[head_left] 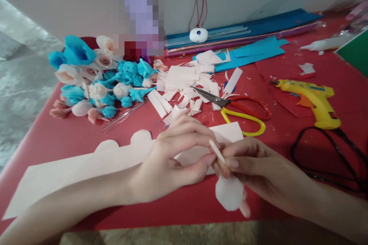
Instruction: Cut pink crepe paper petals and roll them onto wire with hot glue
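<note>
In front of me, over the table's near side, both hands meet at a small piece of pale paper. My left hand (178,153) pinches its left side between thumb and fingertips. My right hand (258,164) grips it from the right, thumb against its folded edge. A rounded paper petal (229,192) hangs below the right fingers; whether it joins the folded part, I cannot tell. Beneath my left hand and forearm lies a long pale paper strip (71,172). Two round paper pieces (141,136) rest at its upper edge.
Scissors (221,101) with red and yellow handles lie beyond my hands, beside pale paper scraps (181,78). Blue and pale paper flowers (97,80) are heaped at the left. A yellow glue gun (313,99) with a black cord (299,141) lies right. Blue paper (250,53) is behind.
</note>
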Demonstrator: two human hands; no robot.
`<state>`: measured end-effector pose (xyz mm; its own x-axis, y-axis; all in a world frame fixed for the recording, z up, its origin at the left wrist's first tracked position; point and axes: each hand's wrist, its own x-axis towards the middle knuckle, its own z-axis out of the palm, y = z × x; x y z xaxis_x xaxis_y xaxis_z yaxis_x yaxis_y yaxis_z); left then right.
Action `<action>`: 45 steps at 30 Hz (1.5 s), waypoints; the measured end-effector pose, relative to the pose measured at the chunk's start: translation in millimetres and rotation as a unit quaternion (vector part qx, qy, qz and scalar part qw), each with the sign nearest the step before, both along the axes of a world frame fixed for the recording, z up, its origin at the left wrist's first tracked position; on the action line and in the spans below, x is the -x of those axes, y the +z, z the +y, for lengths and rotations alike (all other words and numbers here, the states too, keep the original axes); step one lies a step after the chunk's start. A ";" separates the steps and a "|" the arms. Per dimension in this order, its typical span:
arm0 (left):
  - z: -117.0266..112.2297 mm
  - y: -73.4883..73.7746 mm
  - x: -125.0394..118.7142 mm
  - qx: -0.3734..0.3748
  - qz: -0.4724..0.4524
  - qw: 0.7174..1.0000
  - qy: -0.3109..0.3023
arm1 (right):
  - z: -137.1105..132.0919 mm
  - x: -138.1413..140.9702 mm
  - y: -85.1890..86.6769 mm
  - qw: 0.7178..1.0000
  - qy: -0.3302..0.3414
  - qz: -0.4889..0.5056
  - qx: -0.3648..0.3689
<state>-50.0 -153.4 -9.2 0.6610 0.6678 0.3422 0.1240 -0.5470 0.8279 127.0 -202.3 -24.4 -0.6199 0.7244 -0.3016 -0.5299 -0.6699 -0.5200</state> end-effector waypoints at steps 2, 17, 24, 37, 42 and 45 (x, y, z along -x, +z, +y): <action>-1.2 -0.1 -0.1 0.017 -0.007 1.000 0.013 | 0.3 0.0 -0.2 1.000 -0.001 -0.004 0.001; -2.8 0.4 -0.4 0.040 -0.017 0.998 0.035 | 0.2 1.6 2.6 0.994 -0.030 -0.078 -0.063; -1.7 1.3 -1.0 0.021 -0.010 0.999 0.032 | 0.1 2.8 2.1 0.996 -0.025 -0.063 -0.059; 0.8 5.7 -1.5 -0.105 0.020 0.993 0.046 | 0.8 3.5 -3.2 0.998 -0.023 -0.043 -0.041; -0.6 8.2 -1.2 -0.110 0.030 0.992 0.051 | 1.0 2.2 -1.1 0.998 -0.011 -0.054 -0.040; -2.8 10.2 -0.9 -0.096 0.038 0.993 0.058 | 1.9 2.5 2.2 0.991 -0.020 -0.096 -0.096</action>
